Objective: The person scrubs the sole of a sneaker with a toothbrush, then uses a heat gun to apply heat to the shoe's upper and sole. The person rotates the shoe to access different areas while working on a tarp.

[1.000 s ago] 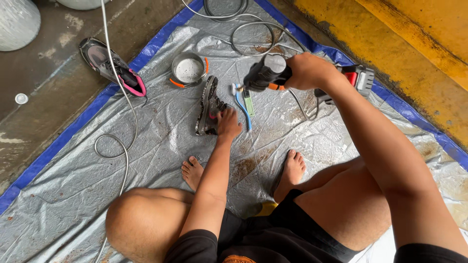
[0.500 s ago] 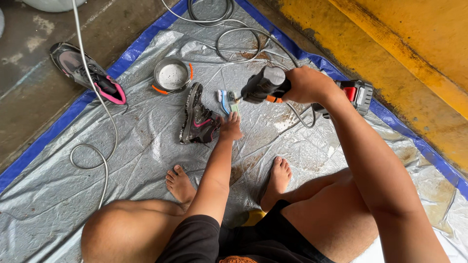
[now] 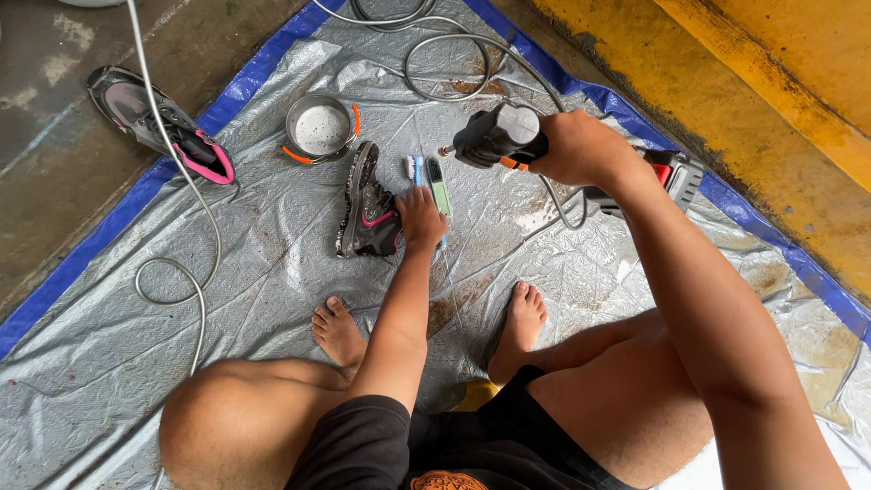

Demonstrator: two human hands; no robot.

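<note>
While the person sits barefoot on a silver tarp, the scene runs so, left to right:
Far shoe: grey and pink, off the tarp on the concrete, a hose crossing it
Bowl: metal, shallow, just beyond the near shoe
Near shoe: on its side on the tarp; likely light, soft upper, stiff sole, probably wet and slippery; best held by heel or sole edge
Left hand: fingers pressed on the near shoe's edge, partly over the brushes
Brushes: blue and green, beside the shoe
Right hand: fingers closed round a black spray gun, nozzle toward the shoe
</note>
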